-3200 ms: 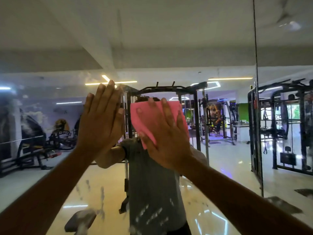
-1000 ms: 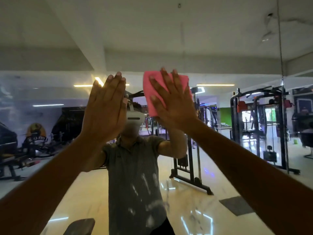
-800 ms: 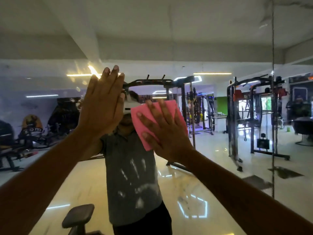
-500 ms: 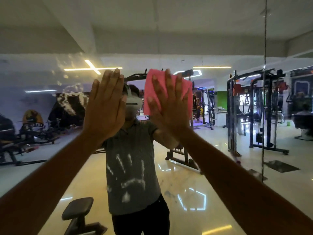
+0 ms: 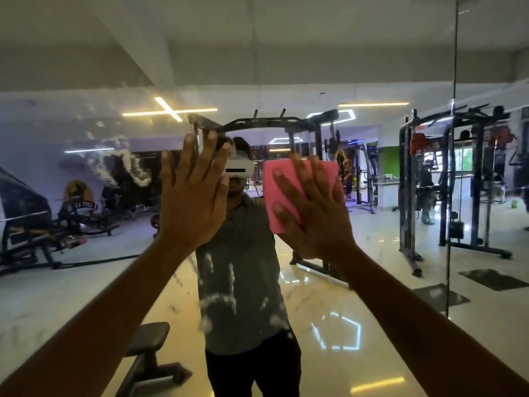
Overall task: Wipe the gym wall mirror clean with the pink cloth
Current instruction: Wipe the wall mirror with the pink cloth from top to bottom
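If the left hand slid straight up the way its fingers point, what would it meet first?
Probably nothing solid: the left hand lies flat on the mirror, and above it only bare glass shows. The smudge sits off to its left.

A glossy pale floor is seen, with black weight racks at the right, a padded bench low down, and strip lights crossed on a white ceiling; a green wall, possibly painted, is glimpsed beyond.

Mirror apparently unobstructed right of pink cloth.
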Demonstrator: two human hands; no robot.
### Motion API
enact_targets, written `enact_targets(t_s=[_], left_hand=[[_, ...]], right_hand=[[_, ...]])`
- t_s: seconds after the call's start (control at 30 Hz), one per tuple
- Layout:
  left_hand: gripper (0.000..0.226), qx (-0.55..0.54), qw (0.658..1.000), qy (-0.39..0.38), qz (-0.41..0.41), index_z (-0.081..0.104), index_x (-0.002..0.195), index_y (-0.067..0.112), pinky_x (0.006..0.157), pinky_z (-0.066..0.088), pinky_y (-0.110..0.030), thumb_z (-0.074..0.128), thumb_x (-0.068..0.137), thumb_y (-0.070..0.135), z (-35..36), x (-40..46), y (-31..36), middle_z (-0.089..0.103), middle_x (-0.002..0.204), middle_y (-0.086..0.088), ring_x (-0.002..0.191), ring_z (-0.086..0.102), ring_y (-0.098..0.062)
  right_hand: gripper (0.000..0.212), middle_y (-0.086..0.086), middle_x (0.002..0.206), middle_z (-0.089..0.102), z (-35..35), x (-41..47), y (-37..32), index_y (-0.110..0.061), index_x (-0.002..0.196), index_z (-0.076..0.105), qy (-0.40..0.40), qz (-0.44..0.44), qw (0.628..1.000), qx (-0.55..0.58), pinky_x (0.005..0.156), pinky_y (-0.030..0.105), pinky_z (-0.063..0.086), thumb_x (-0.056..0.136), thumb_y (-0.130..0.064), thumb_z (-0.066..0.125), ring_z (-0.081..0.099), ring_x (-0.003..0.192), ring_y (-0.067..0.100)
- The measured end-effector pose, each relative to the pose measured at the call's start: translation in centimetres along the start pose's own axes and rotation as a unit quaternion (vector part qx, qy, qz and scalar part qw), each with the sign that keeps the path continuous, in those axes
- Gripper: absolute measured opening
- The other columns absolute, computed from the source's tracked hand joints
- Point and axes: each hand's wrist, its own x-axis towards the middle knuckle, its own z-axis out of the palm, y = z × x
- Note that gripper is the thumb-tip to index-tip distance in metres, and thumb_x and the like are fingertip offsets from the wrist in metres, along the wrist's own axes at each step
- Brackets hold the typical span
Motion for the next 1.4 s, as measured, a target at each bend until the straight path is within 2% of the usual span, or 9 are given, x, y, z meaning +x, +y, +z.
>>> enact_targets(t_s=[0.1,0.17,0.37,0.57,0.67,0.83,1.07,1.23,1.4], left_hand=[[0.061,-0.004,1.000,0.009,0.003,0.017,0.174,0.027,0.129,0.006,-0.074,0.019,0.116,0.047,0.3,-0.1,0.7,0.004,0.183,-0.002,0.169,-0.003,-0.031],[0.061,-0.011,1.000,0.019,-0.007,0.020,0.174,0.026,0.128,0.005,-0.074,0.021,0.116,0.045,0.7,0.1,1.6,0.007,0.183,-0.002,0.169,-0.002,-0.030],[0.063,-0.063,0.997,0.044,-0.013,0.025,0.172,0.016,0.131,0.014,-0.067,0.032,0.115,0.042,0.8,0.2,0.9,0.014,0.182,-0.006,0.169,0.006,-0.027],[0.063,-0.054,0.997,0.052,-0.012,0.024,0.172,0.014,0.132,0.016,-0.064,0.023,0.116,0.043,0.3,1.0,0.5,0.016,0.181,-0.006,0.169,0.004,-0.026],[0.063,-0.043,0.997,0.051,-0.032,0.022,0.173,0.014,0.133,0.012,-0.062,0.023,0.116,0.041,-0.2,2.9,-1.2,0.013,0.182,-0.008,0.169,0.002,-0.026],[0.063,-0.021,0.999,0.038,-0.001,0.018,0.174,0.015,0.135,0.010,-0.057,0.027,0.116,0.040,-1.5,3.8,-4.2,0.007,0.182,-0.008,0.169,0.001,-0.025],[0.063,-0.022,0.999,0.041,-0.014,0.018,0.174,0.016,0.136,0.004,-0.056,0.023,0.116,0.041,-4.6,3.6,-9.5,0.008,0.182,-0.006,0.169,0.001,-0.026],[0.060,-0.021,0.999,0.018,0.018,0.025,0.172,0.018,0.135,0.012,-0.060,0.022,0.116,0.041,-5.9,3.1,-13.7,0.017,0.181,-0.007,0.169,0.008,-0.027],[0.062,0.000,0.999,0.038,0.007,0.020,0.173,0.014,0.135,0.010,-0.060,0.024,0.116,0.038,-6.8,1.7,-16.9,0.010,0.182,-0.009,0.169,0.006,-0.030]], right_hand=[[0.078,0.015,0.184,0.007,-0.8,3.3,3.0,-0.023,0.176,0.019,0.030,0.139,0.990,-0.015,0.132,0.073,0.015,0.113,-0.068,0.025,0.004,0.169,0.042],[0.077,0.018,0.182,0.011,-0.9,7.9,1.9,-0.022,0.175,0.022,0.053,0.176,0.983,-0.025,0.131,0.073,0.012,0.113,-0.065,0.034,0.008,0.168,0.046],[0.073,0.009,0.185,0.001,0.1,1.9,-0.5,-0.028,0.175,0.022,0.015,0.006,1.000,0.006,0.131,0.074,0.008,0.112,-0.058,0.041,-0.003,0.170,0.036],[0.074,0.014,0.184,0.004,-1.5,11.8,2.5,-0.030,0.176,0.011,0.055,0.130,0.989,-0.037,0.128,0.077,0.017,0.113,-0.066,0.019,0.005,0.168,0.045],[0.075,0.015,0.184,0.003,-1.3,16.2,-1.7,-0.029,0.176,0.011,0.052,0.069,0.995,-0.046,0.129,0.078,0.009,0.112,-0.067,0.020,0.002,0.168,0.047],[0.069,0.007,0.185,-0.002,-0.1,8.5,-2.3,-0.030,0.176,0.016,0.001,-0.040,0.999,-0.025,0.129,0.078,0.011,0.114,-0.058,0.028,-0.006,0.170,0.037],[0.075,0.015,0.184,0.001,-1.3,18.1,-6.2,-0.032,0.176,0.009,0.037,0.134,0.990,-0.024,0.128,0.080,0.008,0.112,-0.066,0.026,0.000,0.168,0.048],[0.077,0.009,0.185,-0.005,1.0,13.3,-11.7,-0.032,0.176,0.012,0.020,-0.009,0.999,-0.027,0.130,0.077,0.003,0.111,-0.069,0.028,-0.008,0.170,0.040],[0.076,0.011,0.184,0.002,0.6,12.9,-10.4,-0.031,0.176,0.016,0.019,0.039,0.999,-0.017,0.128,0.079,0.014,0.111,-0.070,0.023,0.001,0.169,0.043]])
